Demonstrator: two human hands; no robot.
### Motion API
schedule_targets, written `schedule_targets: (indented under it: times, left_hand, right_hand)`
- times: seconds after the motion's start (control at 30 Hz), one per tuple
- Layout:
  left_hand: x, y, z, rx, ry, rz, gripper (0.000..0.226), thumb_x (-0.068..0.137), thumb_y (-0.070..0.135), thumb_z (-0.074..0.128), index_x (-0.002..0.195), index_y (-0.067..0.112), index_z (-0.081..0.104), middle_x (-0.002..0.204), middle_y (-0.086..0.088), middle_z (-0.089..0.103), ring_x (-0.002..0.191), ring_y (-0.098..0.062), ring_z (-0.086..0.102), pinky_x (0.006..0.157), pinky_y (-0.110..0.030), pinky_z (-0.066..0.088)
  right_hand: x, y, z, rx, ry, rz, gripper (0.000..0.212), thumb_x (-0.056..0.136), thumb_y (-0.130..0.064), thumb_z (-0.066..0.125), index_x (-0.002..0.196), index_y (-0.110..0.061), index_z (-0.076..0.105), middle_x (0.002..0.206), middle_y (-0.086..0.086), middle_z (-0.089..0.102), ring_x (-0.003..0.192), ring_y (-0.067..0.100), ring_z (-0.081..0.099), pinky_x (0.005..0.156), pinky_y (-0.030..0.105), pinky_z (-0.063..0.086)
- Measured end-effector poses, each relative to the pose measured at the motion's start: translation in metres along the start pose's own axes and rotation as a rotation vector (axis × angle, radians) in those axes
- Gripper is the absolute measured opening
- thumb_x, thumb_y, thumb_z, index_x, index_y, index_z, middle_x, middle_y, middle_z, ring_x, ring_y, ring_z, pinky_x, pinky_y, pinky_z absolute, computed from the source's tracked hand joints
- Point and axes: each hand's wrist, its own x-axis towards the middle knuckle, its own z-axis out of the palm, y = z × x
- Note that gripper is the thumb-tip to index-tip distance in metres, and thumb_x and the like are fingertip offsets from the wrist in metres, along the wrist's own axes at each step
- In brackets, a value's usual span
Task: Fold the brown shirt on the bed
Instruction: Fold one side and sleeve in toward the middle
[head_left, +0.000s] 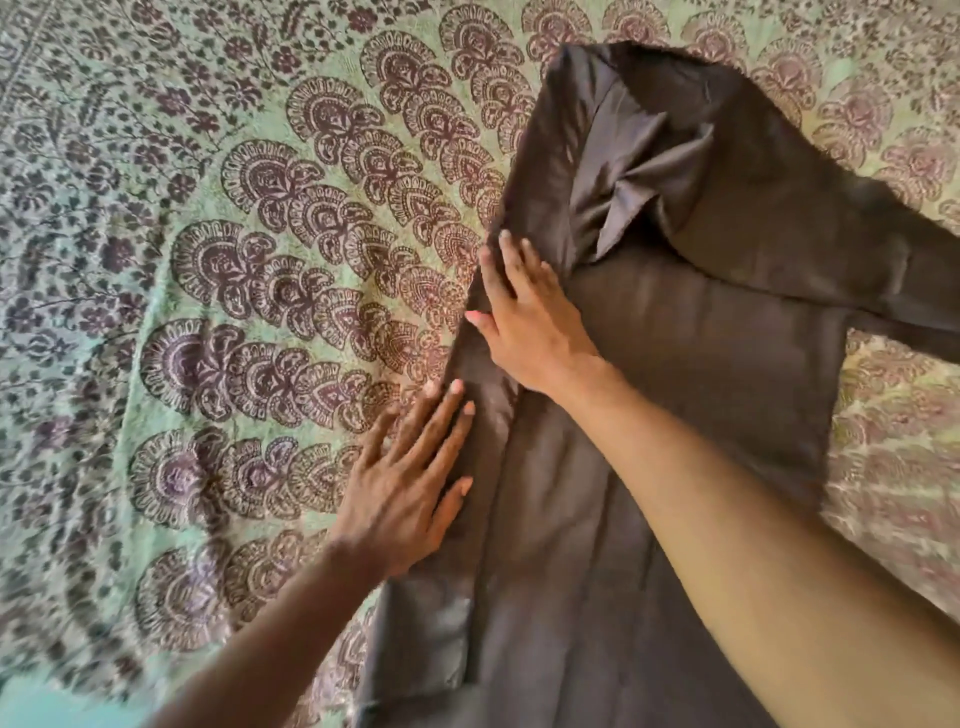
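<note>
The bed (208, 260) is covered by a green cloth printed with dark, fan-shaped floral motifs set in curved rows. On its right half the brown shirt (701, 338) is laid out, smooth and faintly glossy, its left edge turned inward into a long narrow fold and one sleeve stretched toward the right edge of the view. The lower part of the shirt is crossed and partly hidden by the right forearm. The right hand (524, 322) is pressed flat on the folded edge, fingers straight. The left hand (410, 478) is rested lower on the same fold, fingers extended and slightly spread, nothing gripped.
</note>
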Motion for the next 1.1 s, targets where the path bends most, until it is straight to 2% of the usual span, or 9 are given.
schedule_targets:
  times: [0.17, 0.3, 0.43, 0.53, 0.67, 0.73, 0.83, 0.97, 1.1]
  left_hand:
    - [-0.110, 0.025, 0.020, 0.011, -0.091, 0.114, 0.084, 0.096, 0.053, 0.054, 0.165, 0.015, 0.024, 0.175, -0.002, 0.013, 0.161, -0.022, 0.014, 0.125, -0.048, 0.020]
    - [-0.166, 0.035, 0.025, 0.032, -0.143, 0.249, 0.079, 0.097, 0.052, 0.054, 0.162, 0.013, 0.032, 0.174, -0.003, 0.017, 0.161, -0.023, 0.016, 0.123, -0.048, 0.020]
    - [-0.177, 0.037, 0.011, -0.100, 0.053, 0.172, 0.057, 0.101, 0.032, 0.048, 0.154, 0.011, 0.049, 0.170, -0.002, 0.031, 0.158, -0.019, 0.025, 0.122, -0.046, 0.021]
    - [-0.145, 0.030, -0.003, -0.110, 0.063, -0.022, 0.063, 0.102, 0.033, 0.042, 0.161, 0.010, 0.035, 0.172, -0.004, 0.024, 0.160, -0.022, 0.019, 0.124, -0.047, 0.019]
    - [-0.139, 0.020, 0.012, 0.053, -0.154, 0.189, 0.083, 0.100, 0.055, 0.046, 0.166, 0.015, 0.016, 0.176, 0.002, 0.007, 0.162, -0.021, 0.005, 0.126, -0.051, 0.016]
    - [-0.155, 0.018, 0.017, 0.068, -0.201, 0.244, 0.089, 0.097, 0.056, 0.052, 0.166, 0.014, 0.016, 0.176, 0.002, 0.006, 0.162, -0.021, 0.007, 0.126, -0.050, 0.014]
    - [-0.178, 0.024, 0.015, 0.117, -0.226, 0.393, 0.086, 0.095, 0.049, 0.055, 0.164, 0.008, 0.023, 0.175, -0.004, 0.012, 0.161, -0.026, 0.015, 0.125, -0.050, 0.019]
    - [-0.178, 0.035, 0.003, 0.114, -0.212, 0.520, 0.068, 0.099, 0.042, 0.052, 0.158, 0.009, 0.042, 0.170, -0.009, 0.029, 0.157, -0.029, 0.027, 0.119, -0.049, 0.030]
    - [-0.115, 0.064, -0.008, 0.030, -0.160, 0.489, 0.055, 0.103, 0.034, 0.044, 0.153, 0.013, 0.049, 0.168, -0.009, 0.034, 0.156, -0.028, 0.029, 0.120, -0.049, 0.037]
  right_hand:
    - [-0.093, -0.041, 0.045, -0.043, 0.038, -0.043, 0.088, 0.097, -0.073, 0.032, 0.165, -0.022, 0.010, 0.173, 0.012, -0.003, 0.158, 0.041, -0.002, 0.124, 0.064, 0.009]
    - [-0.165, -0.065, 0.067, -0.094, 0.008, -0.177, 0.084, 0.095, -0.074, 0.037, 0.164, -0.039, 0.003, 0.174, 0.002, -0.008, 0.157, 0.044, -0.008, 0.120, 0.072, 0.011]
    - [-0.228, -0.075, 0.084, -0.121, -0.044, -0.274, 0.080, 0.098, -0.073, 0.036, 0.163, -0.042, 0.003, 0.174, 0.003, -0.007, 0.157, 0.045, -0.006, 0.119, 0.072, 0.013]
    - [-0.264, -0.080, 0.093, -0.096, -0.074, -0.306, 0.078, 0.099, -0.069, 0.037, 0.164, -0.039, 0.006, 0.174, 0.004, -0.006, 0.158, 0.043, -0.002, 0.122, 0.068, 0.012]
    - [-0.299, -0.072, 0.104, 0.070, 0.061, -0.316, 0.058, 0.102, -0.037, 0.055, 0.157, -0.022, 0.040, 0.171, 0.008, 0.019, 0.158, 0.032, 0.018, 0.123, 0.058, 0.027]
    - [-0.308, -0.063, 0.105, 0.165, 0.188, -0.286, 0.045, 0.097, -0.016, 0.062, 0.141, -0.010, 0.060, 0.161, 0.013, 0.041, 0.149, 0.030, 0.040, 0.112, 0.055, 0.042]
    - [-0.315, -0.042, 0.098, 0.259, 0.329, -0.188, 0.030, 0.091, -0.008, 0.067, 0.120, -0.003, 0.071, 0.139, 0.017, 0.063, 0.121, 0.034, 0.065, 0.094, 0.050, 0.053]
    - [-0.313, -0.010, 0.072, 0.336, 0.402, -0.030, 0.022, 0.090, -0.008, 0.067, 0.112, -0.007, 0.073, 0.132, 0.012, 0.065, 0.110, 0.029, 0.067, 0.090, 0.043, 0.055]
    - [-0.300, 0.034, 0.049, 0.449, 0.462, 0.145, 0.021, 0.095, -0.016, 0.060, 0.111, -0.010, 0.073, 0.132, 0.007, 0.063, 0.108, 0.025, 0.068, 0.092, 0.038, 0.055]
